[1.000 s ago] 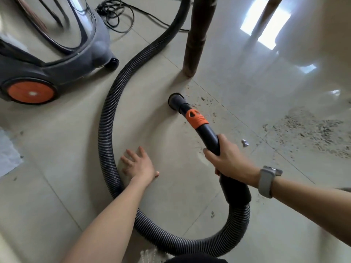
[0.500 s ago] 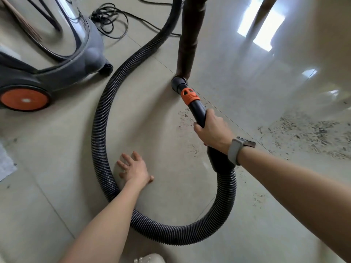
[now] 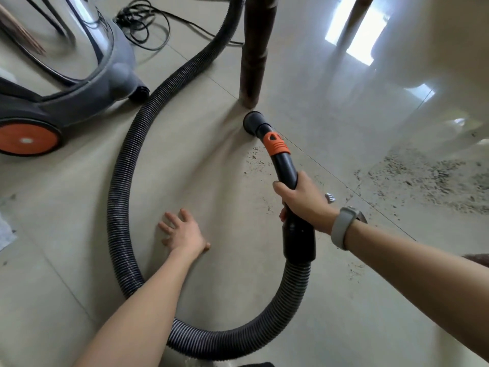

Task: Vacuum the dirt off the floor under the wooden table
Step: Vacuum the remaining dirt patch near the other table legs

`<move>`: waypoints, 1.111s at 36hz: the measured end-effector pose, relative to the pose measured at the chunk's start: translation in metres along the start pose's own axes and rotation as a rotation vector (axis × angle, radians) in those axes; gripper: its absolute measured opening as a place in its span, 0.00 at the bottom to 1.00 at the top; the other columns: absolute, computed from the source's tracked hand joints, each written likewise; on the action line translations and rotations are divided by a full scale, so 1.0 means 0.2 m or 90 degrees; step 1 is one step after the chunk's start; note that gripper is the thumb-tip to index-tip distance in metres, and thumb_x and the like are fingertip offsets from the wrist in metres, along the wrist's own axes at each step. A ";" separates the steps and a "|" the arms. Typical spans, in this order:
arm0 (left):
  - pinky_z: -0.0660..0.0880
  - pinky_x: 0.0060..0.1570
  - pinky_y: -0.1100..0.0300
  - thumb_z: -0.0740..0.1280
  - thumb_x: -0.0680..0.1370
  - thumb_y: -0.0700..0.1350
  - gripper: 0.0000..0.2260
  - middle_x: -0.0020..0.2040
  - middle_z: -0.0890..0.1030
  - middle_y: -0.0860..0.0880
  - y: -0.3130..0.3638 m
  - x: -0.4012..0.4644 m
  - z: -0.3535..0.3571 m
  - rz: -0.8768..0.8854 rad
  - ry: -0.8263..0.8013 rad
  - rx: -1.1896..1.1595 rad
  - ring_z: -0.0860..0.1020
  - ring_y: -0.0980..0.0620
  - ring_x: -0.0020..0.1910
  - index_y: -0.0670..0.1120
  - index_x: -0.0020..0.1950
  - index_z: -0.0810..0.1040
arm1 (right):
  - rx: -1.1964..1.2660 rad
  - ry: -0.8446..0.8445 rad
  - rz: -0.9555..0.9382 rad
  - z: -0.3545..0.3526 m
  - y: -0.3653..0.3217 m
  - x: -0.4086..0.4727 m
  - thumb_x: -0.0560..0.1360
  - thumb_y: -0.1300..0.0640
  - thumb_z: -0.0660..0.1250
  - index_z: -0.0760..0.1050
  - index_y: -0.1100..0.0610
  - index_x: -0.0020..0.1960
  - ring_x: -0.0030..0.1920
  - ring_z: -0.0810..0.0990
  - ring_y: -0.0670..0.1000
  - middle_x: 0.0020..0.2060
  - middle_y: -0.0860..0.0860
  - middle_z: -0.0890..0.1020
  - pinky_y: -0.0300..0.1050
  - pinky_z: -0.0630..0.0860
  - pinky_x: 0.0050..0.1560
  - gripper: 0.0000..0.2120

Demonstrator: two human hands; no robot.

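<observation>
Head view looks down at a pale tiled floor [image 3: 185, 160]. Only one dark wooden leg [image 3: 255, 49] of the desk shows; its upper part runs out of the top edge and the top itself is out of frame. A second leg [image 3: 357, 17] farther back is washed out by glare and hard to make out. The grey vacuum cleaner [image 3: 87, 83] at upper left is cut off by the left and top edges, with one orange wheel [image 3: 26, 140] in view. Its black power cord [image 3: 143, 25] lies in a loose tangle behind it. The ribbed hose [image 3: 119, 207] loops from the top edge, down past the left hand, and round the bottom, where it partly leaves the frame.

The right hand [image 3: 304, 200] is clenched around the black handle tube [image 3: 287, 168], knuckles up, wrist wearing a pale watch band [image 3: 342, 229]; its forearm reaches in from the right edge. An orange collar [image 3: 276, 144] sits ahead of the grip, and the round nozzle [image 3: 252, 121] is on the floor just beside the foot of the near leg. Whether it touches the leg I cannot tell.

The left hand [image 3: 182, 231] lies flat and released on the floor, fingers spread, inside the loop of hose and holding nothing.

Dirt [image 3: 423, 178] is scattered thickly at the right, well apart from the nozzle; a thinner sprinkle [image 3: 255, 160] lies just beside the tube. A small silvery scrap [image 3: 330, 197] peeks out behind the right hand, too small to identify.
</observation>
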State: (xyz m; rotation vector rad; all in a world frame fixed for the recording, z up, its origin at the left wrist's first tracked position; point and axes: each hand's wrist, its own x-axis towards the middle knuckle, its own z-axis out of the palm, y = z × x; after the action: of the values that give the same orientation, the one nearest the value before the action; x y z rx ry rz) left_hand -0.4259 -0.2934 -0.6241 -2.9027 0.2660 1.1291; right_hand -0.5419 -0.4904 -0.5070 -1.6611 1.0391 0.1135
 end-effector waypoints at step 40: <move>0.73 0.42 0.57 0.60 0.80 0.55 0.14 0.40 0.78 0.47 -0.11 -0.61 -0.17 0.266 -0.275 -0.589 0.76 0.52 0.38 0.46 0.46 0.76 | 0.515 -0.022 0.154 0.40 -0.16 -0.03 0.80 0.54 0.61 0.63 0.60 0.43 0.29 0.74 0.53 0.34 0.56 0.70 0.46 0.75 0.32 0.13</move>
State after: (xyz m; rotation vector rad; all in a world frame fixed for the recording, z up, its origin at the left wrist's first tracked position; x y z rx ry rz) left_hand -0.4876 -0.2556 -0.5182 -3.2303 0.4422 2.4663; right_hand -0.4906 -0.4202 -0.5098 -0.8002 1.0650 -0.1120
